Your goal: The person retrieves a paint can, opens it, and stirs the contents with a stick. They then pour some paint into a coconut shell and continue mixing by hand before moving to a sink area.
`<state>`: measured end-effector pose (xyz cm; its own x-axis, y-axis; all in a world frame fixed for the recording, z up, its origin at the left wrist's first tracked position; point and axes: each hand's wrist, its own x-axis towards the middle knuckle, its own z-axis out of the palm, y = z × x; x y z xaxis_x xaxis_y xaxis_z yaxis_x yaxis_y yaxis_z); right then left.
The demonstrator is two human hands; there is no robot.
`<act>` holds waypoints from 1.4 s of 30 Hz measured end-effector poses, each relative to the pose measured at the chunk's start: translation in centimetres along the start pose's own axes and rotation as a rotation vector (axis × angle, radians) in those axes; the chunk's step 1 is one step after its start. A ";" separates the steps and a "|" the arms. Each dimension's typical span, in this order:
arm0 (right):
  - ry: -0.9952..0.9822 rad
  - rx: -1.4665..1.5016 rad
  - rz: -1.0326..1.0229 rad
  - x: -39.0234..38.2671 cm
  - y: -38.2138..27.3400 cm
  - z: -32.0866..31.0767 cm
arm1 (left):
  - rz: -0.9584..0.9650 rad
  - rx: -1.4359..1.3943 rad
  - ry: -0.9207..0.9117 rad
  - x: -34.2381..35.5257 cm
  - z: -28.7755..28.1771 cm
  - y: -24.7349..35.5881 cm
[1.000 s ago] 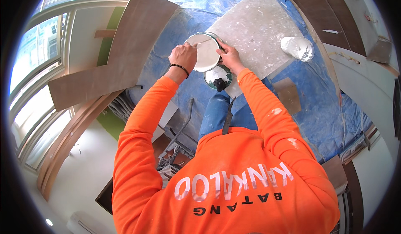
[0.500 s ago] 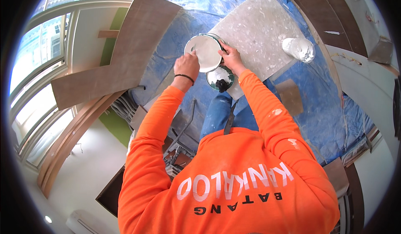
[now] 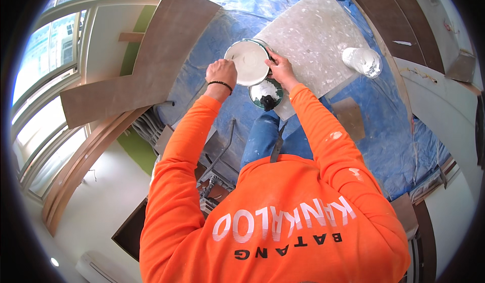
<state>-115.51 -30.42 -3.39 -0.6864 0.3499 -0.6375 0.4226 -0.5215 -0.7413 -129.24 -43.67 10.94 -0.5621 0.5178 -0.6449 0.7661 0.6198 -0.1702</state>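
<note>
A round bucket [image 3: 248, 63] with a green outer wall and off-white paste or paint inside is tipped so that its mouth faces me. My right hand [image 3: 281, 72] grips its right rim. At the left rim my left hand [image 3: 221, 75], with a dark bead bracelet on the wrist, is closed in a fist. What it holds is mostly hidden; a small dark sliver shows between it and the paste. Just below the bucket, a green-rimmed lid or second tub [image 3: 264, 88] bears white paste and a crumpled black thing [image 3: 268, 102].
A pale, splattered board [image 3: 313, 40] lies on blue plastic sheeting [image 3: 379, 136]. To the right stands a white-smeared tub [image 3: 361, 61]. A large brown panel [image 3: 166, 40] leans near the windows at left. Metal tools or fittings [image 3: 214, 187] lie beside my left arm.
My left hand has shifted a little to the left, from over the bucket's mouth to its left rim. My right hand keeps its grip.
</note>
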 end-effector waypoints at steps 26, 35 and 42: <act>-0.001 -0.058 -0.073 1.2 2.0 0.3 | -0.043 -0.081 0.260 -0.3 0.8 0.9; 0.028 -0.038 0.002 0.7 0.7 0.0 | -0.051 -0.031 0.159 0.8 -0.1 1.7; -0.008 -0.050 0.022 -0.7 -1.3 0.1 | -0.042 -0.063 -0.027 0.6 -1.0 0.9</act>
<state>-115.62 -30.02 -1.94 -0.6813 0.3320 -0.6524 0.4669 -0.4894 -0.7366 -129.24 -42.22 11.13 -0.5841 0.4753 -0.6579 0.7205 0.6769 -0.1507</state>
